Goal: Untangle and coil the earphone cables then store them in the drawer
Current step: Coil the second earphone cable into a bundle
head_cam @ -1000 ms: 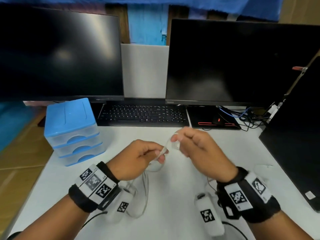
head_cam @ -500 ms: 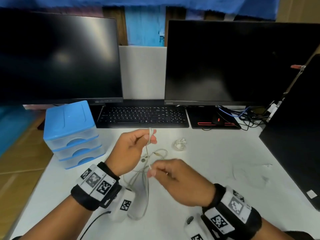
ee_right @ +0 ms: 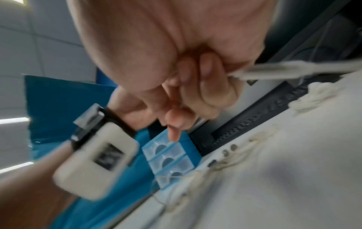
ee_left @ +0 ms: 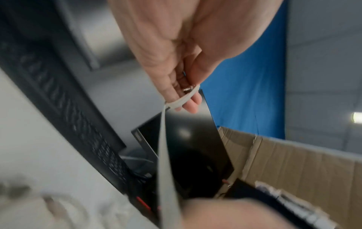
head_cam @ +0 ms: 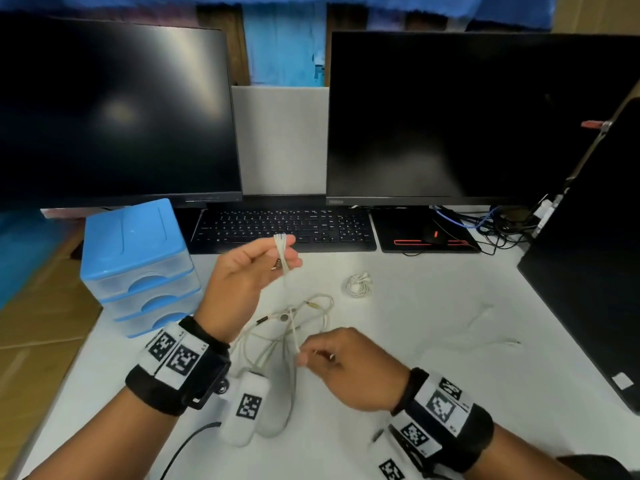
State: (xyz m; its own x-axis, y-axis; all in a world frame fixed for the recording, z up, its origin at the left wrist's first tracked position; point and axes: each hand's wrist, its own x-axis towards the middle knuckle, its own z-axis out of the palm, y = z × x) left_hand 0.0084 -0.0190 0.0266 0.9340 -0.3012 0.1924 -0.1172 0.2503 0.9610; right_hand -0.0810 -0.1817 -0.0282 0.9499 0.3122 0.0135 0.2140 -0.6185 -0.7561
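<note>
1. Cable [head_cam: 292, 327]: white earphone lead, running taut from the left hand down to the right hand, its slack lying in a loose tangle on the desk [head_cam: 433, 341] between the wrists.
2. Left hand [head_cam: 249, 271]: raised over the desk's front half, fingers curling round several turns of cable, wound across the fingers [ee_left: 188, 99].
3. Right hand [head_cam: 341, 363]: lower and nearer the body, thumb and fingers pinching the same cable and feeding it upward.
4. Coil [head_cam: 357, 285]: a second, finished bundle, sitting on the desk well apart from both hands.
5. Drawers [head_cam: 145, 268]: blue three-drawer unit at the desk's left, all three appearing closed.
6. Risks, as judged: the loose tangle snagging and tightening into a knot if the right hand is pulling too hard; the turns slipping off the left fingers if that hold is loosening; earbuds or plug catching in a loop.
7. Surroundings: keyboard [head_cam: 284, 230], mouse [head_cam: 433, 233] and two dark monitors lying beyond. Nothing blocking the way to the drawers, though one needs opening first.
</note>
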